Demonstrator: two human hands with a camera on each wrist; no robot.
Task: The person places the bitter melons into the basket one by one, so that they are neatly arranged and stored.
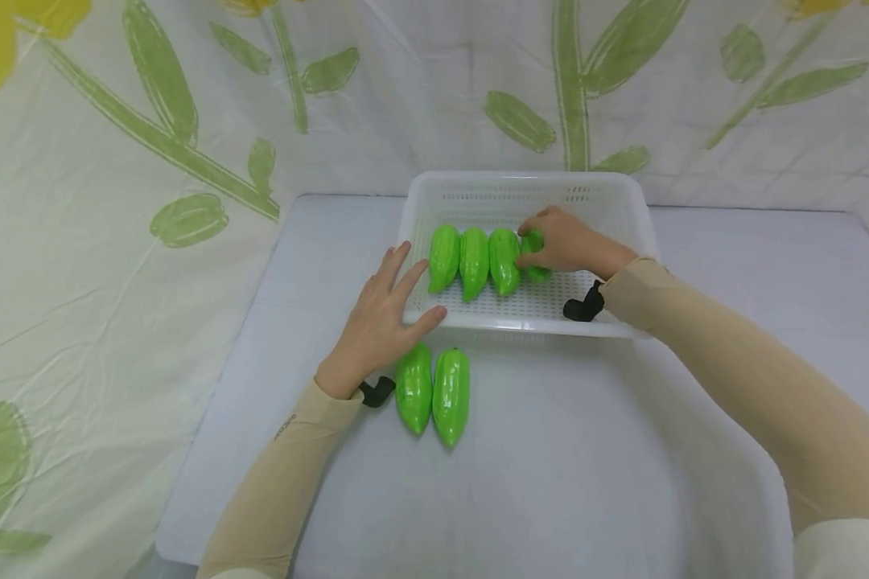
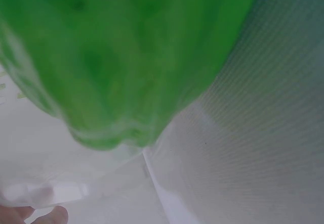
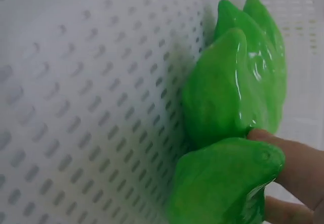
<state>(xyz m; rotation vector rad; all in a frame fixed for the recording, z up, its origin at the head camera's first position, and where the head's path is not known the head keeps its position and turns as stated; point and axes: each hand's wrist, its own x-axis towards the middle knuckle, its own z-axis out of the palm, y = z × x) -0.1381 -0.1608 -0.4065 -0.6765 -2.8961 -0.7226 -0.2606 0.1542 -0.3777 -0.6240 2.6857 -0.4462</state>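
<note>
A white perforated basket (image 1: 623,201) stands on the table and holds a row of glossy green gourds (image 1: 474,260). My right hand (image 1: 561,241) is inside the basket, its fingers curled round the rightmost gourd (image 1: 536,272) next to the row; the right wrist view shows that held gourd (image 3: 223,183) with a finger (image 3: 298,158) on it. My left hand (image 1: 380,318) rests flat with straight fingers on the basket's front left corner. Two more gourds (image 1: 434,394) lie side by side on the table just right of my left wrist; one gourd (image 2: 121,57) fills the left wrist view.
The table (image 1: 586,450) has a pale cover. A cloth backdrop with green leaves (image 1: 159,72) hangs behind and to the left. The right part of the basket floor (image 1: 608,241) is bare.
</note>
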